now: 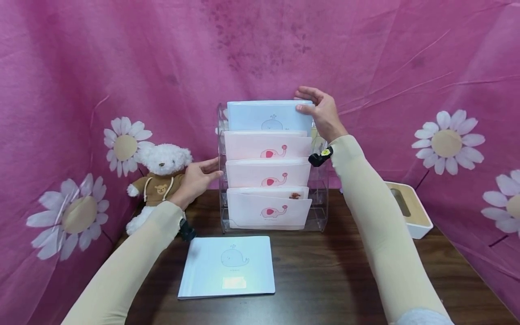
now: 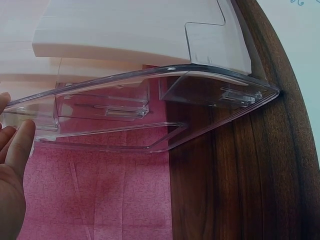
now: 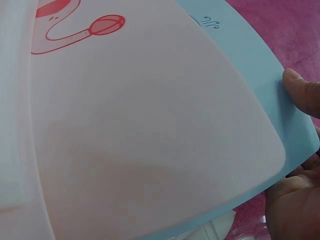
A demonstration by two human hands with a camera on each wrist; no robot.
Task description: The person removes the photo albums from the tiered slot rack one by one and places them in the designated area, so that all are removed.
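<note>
A clear plastic tiered rack (image 1: 318, 221) stands upright on the table. In its top tier is a light-blue folder (image 1: 248, 113) with a whale drawing. My right hand (image 1: 318, 110) pinches this folder's upper right corner, thumb (image 3: 302, 92) in front and fingers behind. Pink folders (image 1: 243, 146) with red elephants fill the tiers below; brown bits show at the lowest one's top. My left hand (image 1: 197, 180) touches the rack's left side with fairly straight fingers (image 2: 22, 142). Another whale folder (image 1: 207, 271), pale blue, lies flat on the table before the rack.
A white teddy bear (image 1: 156, 187) in a brown hoodie sits left of the rack, close behind my left wrist. At the right stands a white box (image 1: 420, 230) with a wooden lid. Pink cloth (image 1: 260, 49) with daisies hangs behind the dark wood table (image 1: 317, 280).
</note>
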